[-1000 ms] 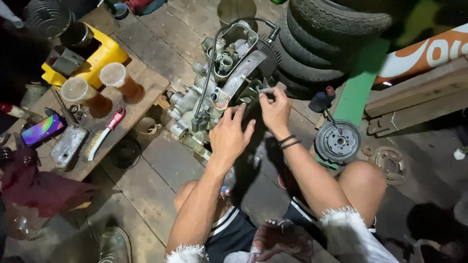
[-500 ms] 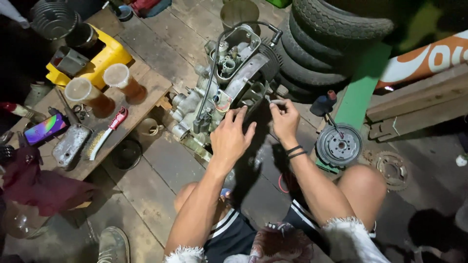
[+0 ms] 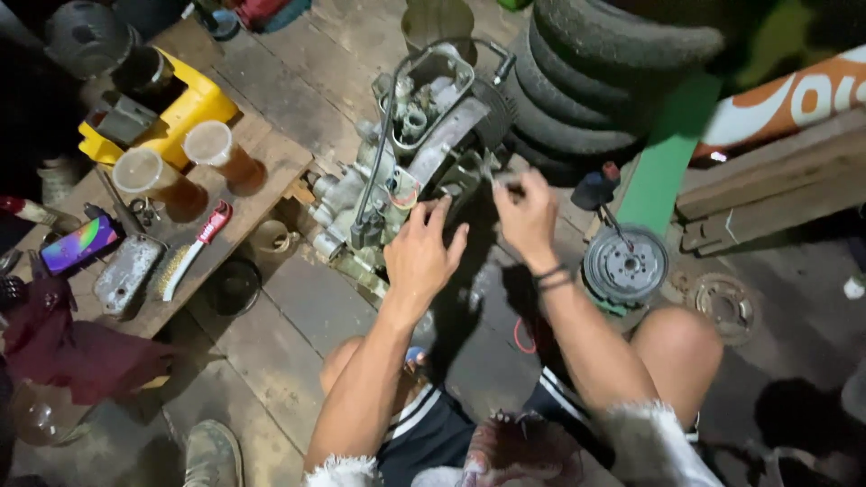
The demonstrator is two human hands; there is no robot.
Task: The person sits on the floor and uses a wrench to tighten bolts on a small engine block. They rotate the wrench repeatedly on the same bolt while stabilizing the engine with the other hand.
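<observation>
A stack of black tyres [image 3: 595,81] fills the top right, just behind the grey engine block [image 3: 410,167], which sits on the plank floor [image 3: 298,307] and serves as the landmark here. Left of the engine block, a low wooden tabletop [image 3: 262,167] carries a yellow case [image 3: 185,108], two plastic cups of brown drink [image 3: 153,180], a wire brush with a red handle [image 3: 194,248] and a phone with a bright screen [image 3: 77,245]. Right of the engine block, a round grey flywheel [image 3: 624,267] lies on the floor, with a green post [image 3: 667,158] rising beside it. The left hand [image 3: 422,254] rests against the near side of the engine block, fingers spread and uncurled, gripping nothing. The right hand [image 3: 526,215] is at the block's right edge, fingers pinched around a small metal tool [image 3: 494,179] whose tip meets the casing. Black bands circle the right wrist.
</observation>
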